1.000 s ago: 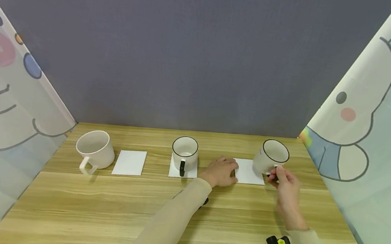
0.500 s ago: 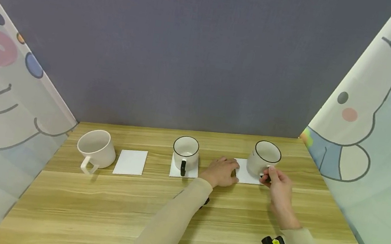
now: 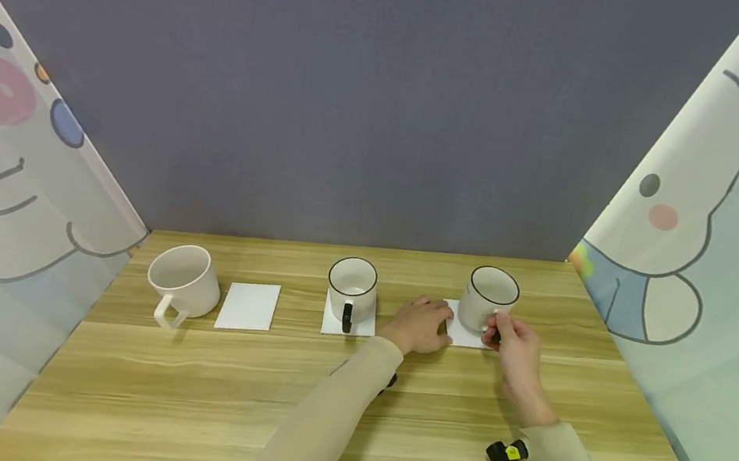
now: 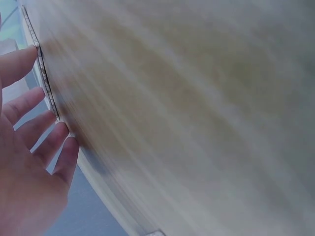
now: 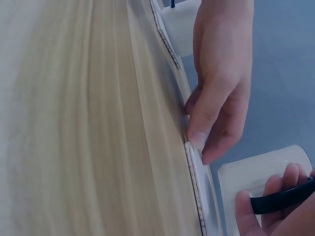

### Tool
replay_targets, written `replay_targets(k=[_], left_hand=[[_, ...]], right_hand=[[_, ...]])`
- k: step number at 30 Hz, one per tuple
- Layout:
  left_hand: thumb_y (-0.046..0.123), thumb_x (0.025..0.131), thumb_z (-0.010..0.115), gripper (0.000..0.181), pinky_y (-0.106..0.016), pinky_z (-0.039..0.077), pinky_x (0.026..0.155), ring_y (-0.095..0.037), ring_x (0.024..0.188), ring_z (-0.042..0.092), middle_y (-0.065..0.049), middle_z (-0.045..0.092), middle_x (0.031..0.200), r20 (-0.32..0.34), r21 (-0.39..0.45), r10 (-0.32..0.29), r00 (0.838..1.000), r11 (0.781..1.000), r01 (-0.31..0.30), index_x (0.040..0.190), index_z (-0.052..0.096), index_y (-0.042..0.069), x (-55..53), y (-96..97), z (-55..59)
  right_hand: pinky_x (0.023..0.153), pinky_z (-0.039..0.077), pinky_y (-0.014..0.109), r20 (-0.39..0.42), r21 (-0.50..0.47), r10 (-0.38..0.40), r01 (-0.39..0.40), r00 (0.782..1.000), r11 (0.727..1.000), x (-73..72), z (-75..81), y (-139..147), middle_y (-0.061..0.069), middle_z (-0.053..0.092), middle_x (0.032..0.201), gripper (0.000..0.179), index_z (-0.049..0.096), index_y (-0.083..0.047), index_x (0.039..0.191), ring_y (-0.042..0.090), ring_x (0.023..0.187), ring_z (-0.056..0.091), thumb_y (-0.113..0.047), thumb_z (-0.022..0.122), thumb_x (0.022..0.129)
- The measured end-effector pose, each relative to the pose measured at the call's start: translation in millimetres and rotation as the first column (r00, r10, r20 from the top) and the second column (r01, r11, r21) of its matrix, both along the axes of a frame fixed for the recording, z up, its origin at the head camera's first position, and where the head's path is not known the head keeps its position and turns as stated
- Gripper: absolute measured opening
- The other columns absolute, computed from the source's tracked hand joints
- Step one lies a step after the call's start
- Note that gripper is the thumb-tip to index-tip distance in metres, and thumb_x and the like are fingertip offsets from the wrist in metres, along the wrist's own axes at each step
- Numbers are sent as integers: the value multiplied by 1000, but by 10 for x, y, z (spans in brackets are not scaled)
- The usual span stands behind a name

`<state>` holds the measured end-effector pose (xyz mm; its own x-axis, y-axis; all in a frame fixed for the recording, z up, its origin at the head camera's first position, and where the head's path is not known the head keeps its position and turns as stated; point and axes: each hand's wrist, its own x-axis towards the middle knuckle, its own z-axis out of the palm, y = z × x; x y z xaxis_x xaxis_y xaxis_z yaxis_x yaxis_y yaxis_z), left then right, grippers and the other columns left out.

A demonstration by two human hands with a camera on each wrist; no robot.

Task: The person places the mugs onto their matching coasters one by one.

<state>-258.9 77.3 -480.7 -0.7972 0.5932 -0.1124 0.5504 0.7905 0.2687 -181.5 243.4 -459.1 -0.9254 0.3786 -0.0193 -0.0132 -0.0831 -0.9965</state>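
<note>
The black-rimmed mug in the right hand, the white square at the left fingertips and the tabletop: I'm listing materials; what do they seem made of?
Mug: smooth and pale with a dark rim line, perhaps glazed ceramic or enamel.
White square: matte, probably corrugated card, since its edge looks ribbed.
Tabletop: streaked grain, so wood or wood-look laminate, satin-looking.

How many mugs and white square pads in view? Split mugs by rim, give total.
Dark-rimmed mugs: 2
Plain-rimmed mug: 1
White square pads: 3
Total: 6
</note>
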Motion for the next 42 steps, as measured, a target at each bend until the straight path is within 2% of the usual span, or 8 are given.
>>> replay_targets(k=[10, 23, 30, 37, 42], left_hand=[[48, 99, 62, 50, -41, 34, 116, -16, 141, 39, 9, 41, 159, 1, 7, 2, 1000, 1000, -2, 145, 55, 30, 3, 7, -14], [50, 98, 63, 50, -42, 35, 115, -15, 138, 42, 9, 42, 158, -11, 13, 11, 1000, 1000, -11, 143, 55, 29, 0, -3, -6], [50, 98, 64, 52, -41, 34, 116, -15, 139, 41, 8, 43, 157, -6, 21, 13, 1000, 1000, -13, 144, 55, 28, -6, -7, -18], [50, 97, 65, 48, -37, 39, 109, -14, 129, 48, 11, 54, 147, -20, 31, 11, 1000, 999, -10, 139, 57, 28, 1, -13, 4], [49, 97, 65, 49, -36, 39, 110, -14, 130, 47, 11, 55, 146, -10, 25, 12, 1000, 1000, -11, 140, 57, 28, 3, -11, 26]], right_hand=[[67, 55, 23, 20, -59, -12, 13, 1000, 998, -79, -62, -61, 0, 60, 72, 28, 63, 7, 92, 9, 68, 58, -15, 53, 107], [68, 56, 25, 39, 82, 15, -19, 999, 996, -66, -142, -106, 2, 60, 77, 35, 60, 16, 102, 9, 71, 58, -16, 48, 109], [66, 55, 23, 35, 59, 8, -10, 999, 998, -29, -150, -122, 2, 59, 76, 31, 60, 15, 99, 8, 70, 57, -13, 49, 108], [66, 55, 25, 42, 94, -4, 0, 999, 996, 10, -148, -118, 1, 59, 74, 34, 61, 14, 96, 9, 70, 57, -16, 50, 108], [67, 55, 27, 66, 96, -7, 1, 998, 995, 21, -152, -111, 2, 60, 75, 35, 61, 14, 98, 9, 71, 58, -18, 51, 108]])
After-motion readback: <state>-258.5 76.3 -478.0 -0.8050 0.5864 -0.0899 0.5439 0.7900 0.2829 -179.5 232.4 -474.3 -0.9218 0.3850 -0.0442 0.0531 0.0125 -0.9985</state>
